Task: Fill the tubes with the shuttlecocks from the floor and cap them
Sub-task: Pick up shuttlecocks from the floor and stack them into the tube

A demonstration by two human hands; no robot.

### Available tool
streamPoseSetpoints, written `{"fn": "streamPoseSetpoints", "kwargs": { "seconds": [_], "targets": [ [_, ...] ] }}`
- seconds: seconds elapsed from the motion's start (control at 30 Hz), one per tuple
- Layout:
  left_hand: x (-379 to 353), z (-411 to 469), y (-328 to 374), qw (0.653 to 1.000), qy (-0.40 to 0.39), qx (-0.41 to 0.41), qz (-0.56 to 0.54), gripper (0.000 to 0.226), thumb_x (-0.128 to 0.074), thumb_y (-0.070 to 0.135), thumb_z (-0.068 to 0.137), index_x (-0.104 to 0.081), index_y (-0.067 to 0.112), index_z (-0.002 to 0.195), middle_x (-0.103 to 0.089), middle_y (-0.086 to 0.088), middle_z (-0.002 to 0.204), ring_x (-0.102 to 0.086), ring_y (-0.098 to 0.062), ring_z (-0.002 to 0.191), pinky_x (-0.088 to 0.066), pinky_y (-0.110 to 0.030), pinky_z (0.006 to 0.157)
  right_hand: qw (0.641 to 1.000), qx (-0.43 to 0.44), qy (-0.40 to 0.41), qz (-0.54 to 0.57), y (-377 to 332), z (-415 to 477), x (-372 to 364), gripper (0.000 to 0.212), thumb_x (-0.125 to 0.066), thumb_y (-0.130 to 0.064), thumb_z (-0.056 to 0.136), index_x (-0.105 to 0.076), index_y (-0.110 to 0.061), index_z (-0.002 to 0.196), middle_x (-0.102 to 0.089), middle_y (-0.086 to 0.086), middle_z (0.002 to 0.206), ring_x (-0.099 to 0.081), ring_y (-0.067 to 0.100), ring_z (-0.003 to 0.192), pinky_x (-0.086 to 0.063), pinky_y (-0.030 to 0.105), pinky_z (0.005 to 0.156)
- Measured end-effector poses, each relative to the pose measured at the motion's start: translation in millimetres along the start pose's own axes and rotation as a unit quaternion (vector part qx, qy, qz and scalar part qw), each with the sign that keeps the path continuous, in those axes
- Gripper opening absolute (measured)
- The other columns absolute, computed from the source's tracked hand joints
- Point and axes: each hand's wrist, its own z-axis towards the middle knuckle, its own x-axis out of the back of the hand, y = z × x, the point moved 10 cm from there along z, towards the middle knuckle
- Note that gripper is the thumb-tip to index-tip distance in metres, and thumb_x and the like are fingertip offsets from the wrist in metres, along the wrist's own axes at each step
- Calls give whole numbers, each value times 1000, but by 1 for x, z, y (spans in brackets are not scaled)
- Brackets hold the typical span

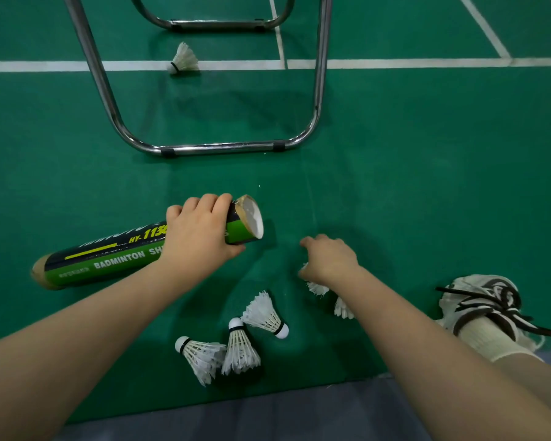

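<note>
One capless tube in left hand

glossy printed cardboard tube, feathered shuttlecocks, polished metal frame

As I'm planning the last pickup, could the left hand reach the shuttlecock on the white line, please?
Probably not: the left hand grips the tube, and the chair frame bar lies before that shuttlecock.

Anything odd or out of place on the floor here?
One shuttlecock lies apart, on the white line between the metal frame's legs, far from the other shuttlecocks. The tube in the grip of the left hand has a frayed open rim.
</note>
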Motion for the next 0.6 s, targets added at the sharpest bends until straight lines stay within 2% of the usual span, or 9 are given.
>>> {"fn": "streamPoseSetpoints", "kwargs": {
  "seconds": [0.1, 0.2, 0.33, 0.4, 0.47, 0.53, 0.57, 0.6],
  "targets": [
    [-5, -2, 5, 1000, -9, -4, 1, 76, -72, 51, 67, -43, 18, 128, -53, -4, 121, -47, -30, 111, -31, -41, 89, 999, -33, -16, -23, 9, -3, -24, 38, -51, -22, 86, -47, -14, 123, -52, 8, 120, -53, 33, 107, -40, 33, 73],
    [-10, -4, 8, 1000, -15, -5, 2, 76, -72, 51, 66, -43, 19, 128, -53, -4, 121, -47, -30, 111, -31, -41, 89, 998, -35, -9, -48, 9, -5, -25, 28, -48, -12, 89, -52, -8, 116, -57, 9, 116, -58, 30, 104, -40, 32, 69],
    [-14, -4, 14, 1000, -25, -10, 2, 75, -70, 52, 67, -41, 20, 129, -51, -2, 122, -46, -28, 112, -30, -40, 89, 992, -76, 12, 102, 23, -3, 4, 23, -47, -3, 89, -62, -2, 106, -64, 13, 109, -61, 29, 99, -46, 32, 74],
    [-14, -3, 14, 1000, -23, -9, -3, 75, -70, 52, 68, -41, 20, 129, -51, -2, 123, -45, -29, 113, -30, -41, 90, 975, -99, 65, 190, 36, 1, 31, 27, -46, 0, 87, -62, -3, 109, -64, 13, 105, -60, 27, 92, -49, 33, 77],
    [-14, -1, 13, 1000, -22, -6, -6, 75, -71, 51, 68, -41, 20, 129, -51, -3, 123, -45, -29, 113, -31, -41, 91, 920, -107, 116, 359, 48, 5, 54, 28, -43, 2, 88, -63, -6, 107, -62, 11, 103, -57, 26, 87, -47, 31, 76],
    [-12, 1, 12, 1000, -21, -4, -7, 75, -71, 51, 68, -41, 20, 129, -51, -3, 123, -45, -29, 113, -31, -41, 90, 820, -69, 106, 558, 43, 10, 66, 26, -42, 4, 90, -64, -9, 98, -65, 12, 104, -61, 27, 90, -52, 37, 85],
    [-12, 1, 12, 1000, -21, -2, -8, 75, -71, 51, 68, -41, 20, 129, -51, -3, 123, -45, -29, 112, -31, -41, 90, 782, -37, 87, 616, 34, 10, 71, 27, -42, 6, 90, -64, -10, 92, -66, 13, 101, -63, 26, 89, -53, 40, 87],
    [-11, 1, 12, 1000, -20, -1, -10, 75, -71, 51, 68, -41, 20, 129, -51, -3, 123, -46, -29, 112, -31, -41, 90, 768, -4, 69, 636, 23, 11, 76, 30, -42, 8, 89, -63, -13, 87, -67, 11, 96, -63, 24, 86, -53, 40, 85]
  ]
}}
